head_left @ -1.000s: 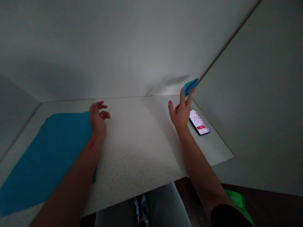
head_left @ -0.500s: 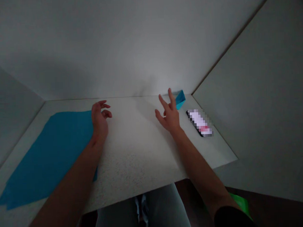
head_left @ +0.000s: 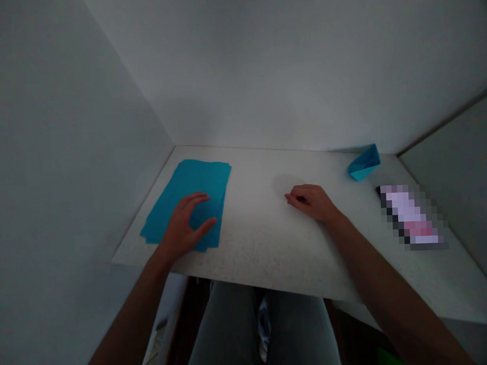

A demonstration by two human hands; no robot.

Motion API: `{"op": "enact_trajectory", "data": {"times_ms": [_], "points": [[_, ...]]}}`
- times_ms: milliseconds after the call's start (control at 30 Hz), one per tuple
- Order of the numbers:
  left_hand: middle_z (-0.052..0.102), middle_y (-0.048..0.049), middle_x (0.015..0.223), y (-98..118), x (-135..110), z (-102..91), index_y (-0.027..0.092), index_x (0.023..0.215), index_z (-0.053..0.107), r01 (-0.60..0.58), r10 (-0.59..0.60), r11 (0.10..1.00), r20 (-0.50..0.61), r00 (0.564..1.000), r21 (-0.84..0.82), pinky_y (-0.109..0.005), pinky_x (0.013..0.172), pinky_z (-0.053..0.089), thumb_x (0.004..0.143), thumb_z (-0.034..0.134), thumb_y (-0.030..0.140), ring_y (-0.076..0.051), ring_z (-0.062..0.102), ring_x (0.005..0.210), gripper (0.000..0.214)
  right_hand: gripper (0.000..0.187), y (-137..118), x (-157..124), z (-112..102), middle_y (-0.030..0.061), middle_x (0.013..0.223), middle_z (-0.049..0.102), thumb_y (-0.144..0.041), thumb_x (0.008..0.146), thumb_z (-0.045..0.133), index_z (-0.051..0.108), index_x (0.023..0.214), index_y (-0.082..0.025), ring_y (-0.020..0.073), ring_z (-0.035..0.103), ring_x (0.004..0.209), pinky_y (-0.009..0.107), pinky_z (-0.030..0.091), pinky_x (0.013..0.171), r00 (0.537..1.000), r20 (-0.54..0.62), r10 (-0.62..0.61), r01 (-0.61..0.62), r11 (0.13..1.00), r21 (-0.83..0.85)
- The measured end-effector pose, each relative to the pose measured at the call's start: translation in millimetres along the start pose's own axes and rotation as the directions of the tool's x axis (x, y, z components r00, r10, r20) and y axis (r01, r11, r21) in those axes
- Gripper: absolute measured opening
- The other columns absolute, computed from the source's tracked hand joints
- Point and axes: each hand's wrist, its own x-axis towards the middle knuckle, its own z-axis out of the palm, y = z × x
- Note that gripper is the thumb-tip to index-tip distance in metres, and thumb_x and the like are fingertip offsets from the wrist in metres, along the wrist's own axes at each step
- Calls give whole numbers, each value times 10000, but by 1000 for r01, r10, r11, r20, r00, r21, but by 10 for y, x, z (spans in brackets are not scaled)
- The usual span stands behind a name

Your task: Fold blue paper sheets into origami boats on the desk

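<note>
My left hand [head_left: 185, 227] is over a small pile of blue paper sheets [head_left: 201, 176] on the left of the table, thumb and fingers spread. Whether it touches the top sheet I cannot tell. Near the middle of the table my right hand [head_left: 311, 201] is curled, its fingertips drawn in towards the thumb and nothing showing in it. A folded blue paper boat [head_left: 365, 163] stands at the back right, apart from both hands.
The white table [head_left: 255, 224] has a wall behind it and one at each side. A phone [head_left: 410, 214], its screen blurred out, lies on the right. Below the front edge are my legs [head_left: 228, 332], and something green [head_left: 387, 358] shows at the lower right.
My view has swung left. The left hand has moved from beside the pile's right edge to above the sheets and spread. My right hand has left the boat's side and curled up.
</note>
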Motion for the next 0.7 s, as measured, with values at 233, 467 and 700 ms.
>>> {"op": "enact_trajectory", "data": {"times_ms": [233, 467, 700], "points": [[648, -143, 1621, -162, -1206, -337, 302, 1662, 533, -163, 99, 940, 219, 971, 298, -561, 1222, 513, 988, 787, 555, -376, 626, 1495, 764, 476, 83, 6, 73, 14, 650, 629, -509, 1063, 551, 643, 689, -230, 148, 523, 570, 325, 375, 626, 999, 1, 47, -47, 995, 90], [818, -58, 1370, -153, -1193, -451, 320, 1390, 777, -195, 161, 953, 161, 974, 231, -447, 1045, 636, 1115, 573, 270, -271, 776, 1289, 345, 478, 107, 24, 73, 13, 647, 639, -532, 1065, 558, 705, 725, -229, 145, 530, 561, 318, 388, 628, 998, -29, 47, -43, 990, 132], [859, -52, 1253, -49, -851, -542, 310, 1138, 876, 189, -193, 980, 76, 978, 54, -451, 1052, 665, 1048, 649, 606, -284, 829, 1133, 383, 526, 131, 43, 92, 22, 657, 658, -584, 1071, 543, 751, 748, -225, 146, 547, 586, 308, 386, 634, 997, -35, 65, -58, 985, 163]]}}
